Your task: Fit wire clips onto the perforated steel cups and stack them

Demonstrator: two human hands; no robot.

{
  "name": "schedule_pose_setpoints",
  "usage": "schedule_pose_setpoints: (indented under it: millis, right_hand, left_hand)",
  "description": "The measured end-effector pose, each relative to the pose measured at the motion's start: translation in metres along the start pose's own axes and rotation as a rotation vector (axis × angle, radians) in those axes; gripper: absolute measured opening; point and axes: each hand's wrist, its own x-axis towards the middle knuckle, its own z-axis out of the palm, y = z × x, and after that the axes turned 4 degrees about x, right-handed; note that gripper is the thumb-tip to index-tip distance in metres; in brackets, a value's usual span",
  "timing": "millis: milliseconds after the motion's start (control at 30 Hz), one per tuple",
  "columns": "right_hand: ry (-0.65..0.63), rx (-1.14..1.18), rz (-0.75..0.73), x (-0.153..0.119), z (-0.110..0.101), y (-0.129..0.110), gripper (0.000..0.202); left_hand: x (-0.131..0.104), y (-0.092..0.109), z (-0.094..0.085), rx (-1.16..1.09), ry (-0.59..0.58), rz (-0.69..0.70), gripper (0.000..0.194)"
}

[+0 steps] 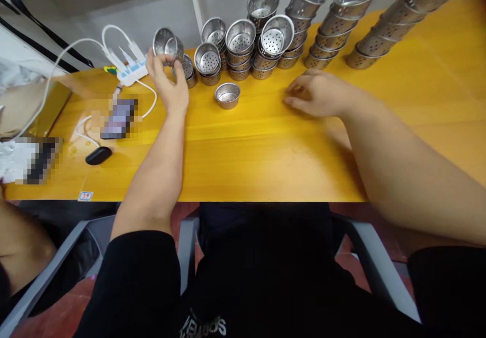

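My left hand (171, 85) is raised at the back left of the table, with its fingers and thumb around a shiny metal cup (164, 41). That cup is tilted and stands above a small stack of perforated metal cups (188, 77); whether it touches them I cannot tell. My right hand (318, 94) hovers low over or rests on the table, right of centre. Its fingers are loosely curled, the thumb apart, with nothing seen in them. Between the hands a single small metal cup (228, 97) sits upright on the wood.
Several stacks of perforated cups line the back, with a tall leaning stack (379, 34) at the far right. A white power strip (132, 72) with cables, a phone (120, 120) and a black mouse-like object (98, 155) lie at left. Another person's arm (26, 241) shows at lower left.
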Motion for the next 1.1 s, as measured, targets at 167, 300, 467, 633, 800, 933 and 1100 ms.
schedule_pose_setpoints:
  millis: [167, 300, 467, 633, 800, 933, 1100]
  right_hand:
    - [0.148, 0.044, 0.029, -0.005, -0.007, -0.026, 0.042]
    - [0.24, 0.146, 0.025, -0.011, -0.011, -0.048, 0.038]
    - [0.302, 0.285, -0.163, -0.017, -0.003, -0.079, 0.046]
    - [0.188, 0.323, -0.168, -0.012, 0.016, -0.108, 0.075]
    - [0.119, 0.324, -0.181, -0.004, 0.024, -0.109, 0.073]
    - [0.109, 0.333, -0.177, -0.003, 0.022, -0.104, 0.058]
    - [0.118, 0.339, -0.15, -0.004, 0.021, -0.101, 0.061]
  left_hand:
    - [-0.029, 0.033, -0.017, -0.274, -0.123, 0.333, 0.053]
    - [-0.07, 0.078, -0.038, -0.151, -0.39, 0.385, 0.056]
    - [-0.099, 0.11, -0.035, -0.275, -0.579, 0.52, 0.095]
    - [-0.098, 0.11, -0.027, -0.231, -0.682, 0.551, 0.103]
    - [-0.097, 0.111, -0.028, -0.199, -0.706, 0.603, 0.1]
    - [-0.096, 0.113, -0.029, -0.201, -0.724, 0.604, 0.093]
    - [-0.092, 0.116, -0.032, -0.193, -0.763, 0.571, 0.087]
